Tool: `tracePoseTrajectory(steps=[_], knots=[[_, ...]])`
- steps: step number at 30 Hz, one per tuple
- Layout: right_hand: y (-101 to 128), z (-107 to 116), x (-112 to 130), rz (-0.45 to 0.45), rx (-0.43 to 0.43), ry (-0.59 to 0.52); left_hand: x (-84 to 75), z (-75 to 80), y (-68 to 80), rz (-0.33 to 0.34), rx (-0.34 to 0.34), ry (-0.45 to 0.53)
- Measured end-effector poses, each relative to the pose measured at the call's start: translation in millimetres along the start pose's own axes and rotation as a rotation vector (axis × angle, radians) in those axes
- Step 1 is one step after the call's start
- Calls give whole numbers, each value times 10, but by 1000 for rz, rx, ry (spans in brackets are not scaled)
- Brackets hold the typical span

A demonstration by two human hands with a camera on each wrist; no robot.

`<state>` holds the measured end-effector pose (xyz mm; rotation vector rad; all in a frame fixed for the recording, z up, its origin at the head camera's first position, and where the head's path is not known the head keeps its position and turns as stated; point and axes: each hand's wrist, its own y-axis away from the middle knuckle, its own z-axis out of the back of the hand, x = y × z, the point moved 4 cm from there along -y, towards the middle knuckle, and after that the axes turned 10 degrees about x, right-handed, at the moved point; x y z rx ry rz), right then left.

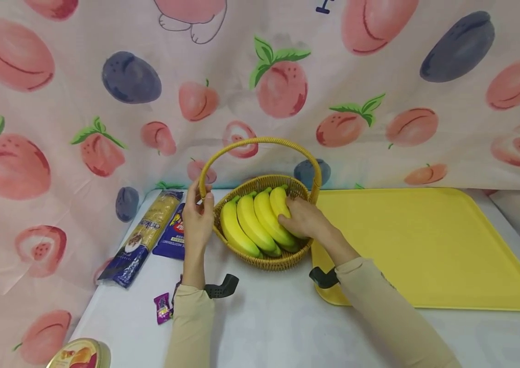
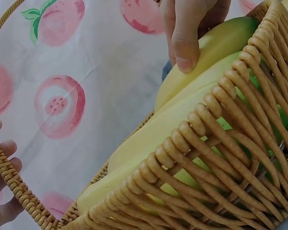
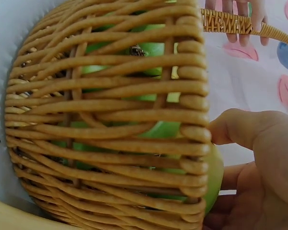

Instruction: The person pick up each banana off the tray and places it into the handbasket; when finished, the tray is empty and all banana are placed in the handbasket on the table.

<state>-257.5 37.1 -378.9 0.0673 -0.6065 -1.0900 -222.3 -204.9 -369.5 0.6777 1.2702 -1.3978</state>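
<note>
A woven yellow basket (image 1: 269,261) with a tall hoop handle (image 1: 264,141) stands on the white table and holds a bunch of bananas (image 1: 251,222). My left hand (image 1: 198,212) grips the handle low on its left side, fingers wrapped round the weave (image 2: 5,184). My right hand (image 1: 303,220) lies on the right side of the bunch inside the basket, with its fingers (image 2: 185,38) curled over the outermost banana (image 2: 216,43). In the right wrist view the basket wall (image 3: 110,115) fills the frame, and my palm and thumb (image 3: 259,163) cup a banana (image 3: 213,177) at the rim.
A large yellow tray (image 1: 425,245) lies just right of the basket. Left of it are a long pasta packet (image 1: 147,235), a blue packet (image 1: 172,232) and a small purple sweet (image 1: 162,307). A round tin (image 1: 80,354) sits at the front left corner. Fruit-print cloth (image 1: 379,128) hangs behind.
</note>
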Motion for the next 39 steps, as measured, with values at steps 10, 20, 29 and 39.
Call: tracePoseTrajectory(steps=[10, 20, 29, 39], knots=[[7, -22, 22, -31, -7, 31, -17, 9, -13, -5, 14, 7], [-15, -29, -54, -6, -61, -108, -372, 28, 57, 9, 47, -18], [187, -77, -64, 112, -211, -170, -212, 32, 36, 20, 51, 1], [604, -52, -372, 267, -355, -314, -7, 83, -47, -19, 10, -48]])
